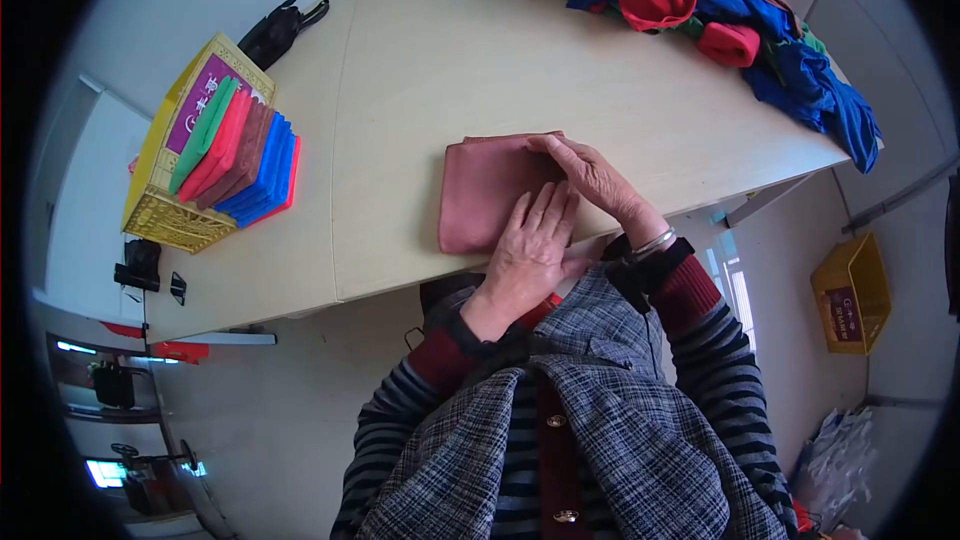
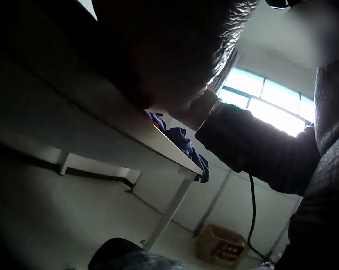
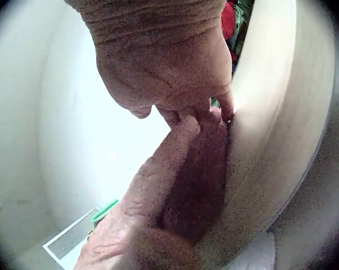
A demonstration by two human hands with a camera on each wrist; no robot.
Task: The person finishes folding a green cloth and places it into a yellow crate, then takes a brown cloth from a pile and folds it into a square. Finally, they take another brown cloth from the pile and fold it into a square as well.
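A folded reddish-brown cloth (image 1: pixel 480 190) lies near the table's front edge, its layers squared into a flat pad. My left hand (image 1: pixel 530 245) rests on its lower right part with the fingers extended across the top. At the cloth's right side, my right hand (image 1: pixel 600 185) touches the far right corner, its fingertips over the edge. The right wrist view shows the right hand (image 3: pixel 164 62) above the left hand (image 3: pixel 152 180), with the dark side of the cloth (image 3: pixel 200 180) between them and the table. In the left wrist view, the cloth is lost in shadow.
A yellow basket (image 1: pixel 160 165) stands at the table's left, with several folded cloths (image 1: pixel 240 155) in green, red, brown and blue against it. Behind it lies a black pouch (image 1: pixel 280 32). Loose coloured cloths (image 1: pixel 700 10) are heaped far right. Another yellow basket (image 1: pixel 850 295) is on the floor.
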